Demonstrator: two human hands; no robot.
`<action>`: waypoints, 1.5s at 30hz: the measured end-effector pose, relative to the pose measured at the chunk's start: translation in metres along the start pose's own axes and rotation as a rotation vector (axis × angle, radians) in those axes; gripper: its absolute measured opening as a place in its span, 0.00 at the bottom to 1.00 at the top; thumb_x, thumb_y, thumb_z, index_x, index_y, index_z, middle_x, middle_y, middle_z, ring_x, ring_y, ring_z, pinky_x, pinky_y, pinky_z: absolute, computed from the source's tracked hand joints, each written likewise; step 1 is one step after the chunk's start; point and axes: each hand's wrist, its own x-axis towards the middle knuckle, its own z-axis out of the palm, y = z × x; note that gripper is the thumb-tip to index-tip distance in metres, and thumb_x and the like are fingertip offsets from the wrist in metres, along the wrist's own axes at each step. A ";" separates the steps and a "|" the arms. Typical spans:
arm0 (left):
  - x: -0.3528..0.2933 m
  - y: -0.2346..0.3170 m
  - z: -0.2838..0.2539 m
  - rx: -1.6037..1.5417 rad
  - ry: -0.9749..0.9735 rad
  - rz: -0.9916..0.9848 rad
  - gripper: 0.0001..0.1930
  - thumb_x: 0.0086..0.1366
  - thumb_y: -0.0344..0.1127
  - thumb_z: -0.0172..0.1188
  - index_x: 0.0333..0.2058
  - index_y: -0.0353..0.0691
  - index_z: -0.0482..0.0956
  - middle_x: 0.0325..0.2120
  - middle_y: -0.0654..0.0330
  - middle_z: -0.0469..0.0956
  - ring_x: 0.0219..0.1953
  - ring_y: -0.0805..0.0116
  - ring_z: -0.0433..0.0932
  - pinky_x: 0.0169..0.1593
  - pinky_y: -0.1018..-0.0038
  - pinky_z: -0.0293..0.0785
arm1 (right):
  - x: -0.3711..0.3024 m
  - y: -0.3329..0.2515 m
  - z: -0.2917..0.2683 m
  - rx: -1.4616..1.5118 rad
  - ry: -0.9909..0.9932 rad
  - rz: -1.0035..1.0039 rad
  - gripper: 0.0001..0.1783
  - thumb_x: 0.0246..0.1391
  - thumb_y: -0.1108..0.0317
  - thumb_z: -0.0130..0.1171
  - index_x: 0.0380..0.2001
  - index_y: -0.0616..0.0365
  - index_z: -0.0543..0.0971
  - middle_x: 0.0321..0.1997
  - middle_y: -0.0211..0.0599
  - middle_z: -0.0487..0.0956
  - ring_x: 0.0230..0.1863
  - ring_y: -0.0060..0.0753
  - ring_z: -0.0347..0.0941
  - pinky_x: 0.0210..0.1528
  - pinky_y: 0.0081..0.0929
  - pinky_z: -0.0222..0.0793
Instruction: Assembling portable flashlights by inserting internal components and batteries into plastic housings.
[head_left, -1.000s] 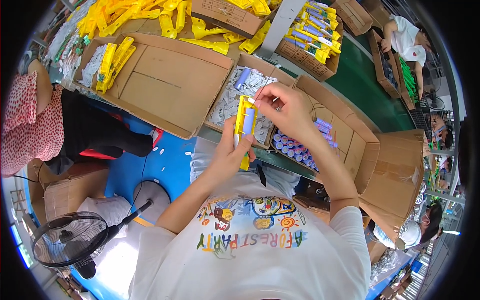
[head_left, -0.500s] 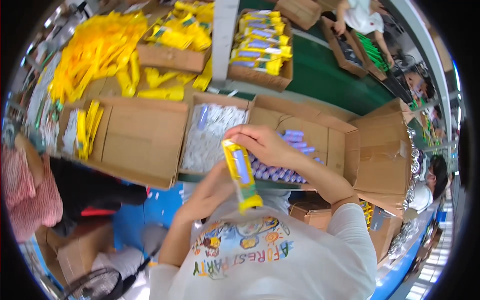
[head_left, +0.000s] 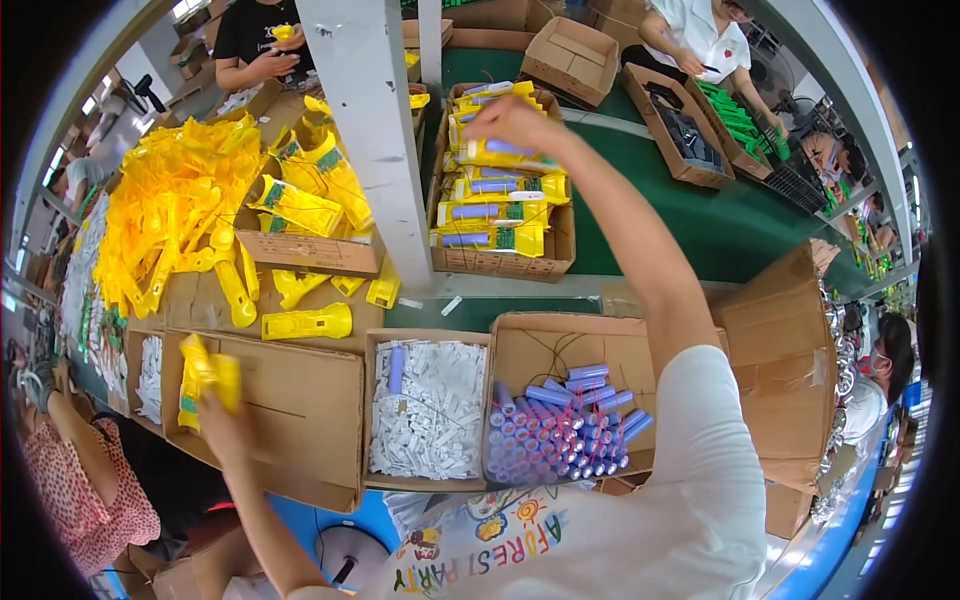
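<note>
My right hand [head_left: 515, 125] reaches over a far cardboard box [head_left: 500, 262] of yellow plastic casings with purple cylindrical cells in them. Its bent fingers are closed at the end of one filled yellow casing [head_left: 505, 152], which lies over the others; the fingertips are partly hidden. At the left, my left hand [head_left: 222, 425], smeared by motion, is closed on an empty-looking yellow casing [head_left: 227, 382] in a low cardboard tray [head_left: 305, 410]. Another yellow casing [head_left: 192, 365] stands beside it.
A box of small white pieces [head_left: 430, 420] holds one purple cell [head_left: 396, 370]. To its right is a box of purple cells [head_left: 560, 420] with red and dark wires. A metal post [head_left: 375, 140] rises beside a yellow casing pile [head_left: 170, 210]. Co-workers [head_left: 710, 40] sit across the green belt [head_left: 660, 225].
My right hand has moved from in front of my chest to the far box with the filled casing. My left hand has gone left into the tray and onto a yellow casing.
</note>
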 end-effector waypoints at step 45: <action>-0.180 0.218 -0.138 -2.143 -0.861 0.138 0.20 0.64 0.35 0.45 0.53 0.39 0.56 0.37 0.58 0.70 0.34 0.69 0.73 0.37 0.73 0.72 | -0.311 -0.241 0.105 0.665 0.191 0.112 0.06 0.53 0.73 0.60 0.35 0.63 0.79 0.31 0.32 0.75 0.33 0.17 0.74 0.28 0.15 0.67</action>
